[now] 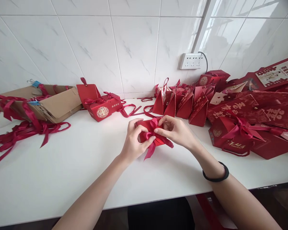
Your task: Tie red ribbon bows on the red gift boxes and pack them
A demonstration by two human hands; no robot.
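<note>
A small red gift box (162, 140) sits on the white table in front of me, partly covered by my hands. A dark red ribbon (150, 150) is looped into a bow on top of it, with tails hanging over the front. My left hand (136, 140) pinches the bow's left side between thumb and forefinger. On the other side, my right hand (175, 131) holds the bow's upper right part between thumb and fingers. A black band (217, 172) circles my right wrist.
At left stands an open cardboard box (60, 105) draped with ribbons (16, 134). Red gift boxes (108, 107) stand by the tiled wall. More triangular boxes (182, 103) and flat red packaging (261, 108) crowd the right. A power strip (191, 61) is on the wall.
</note>
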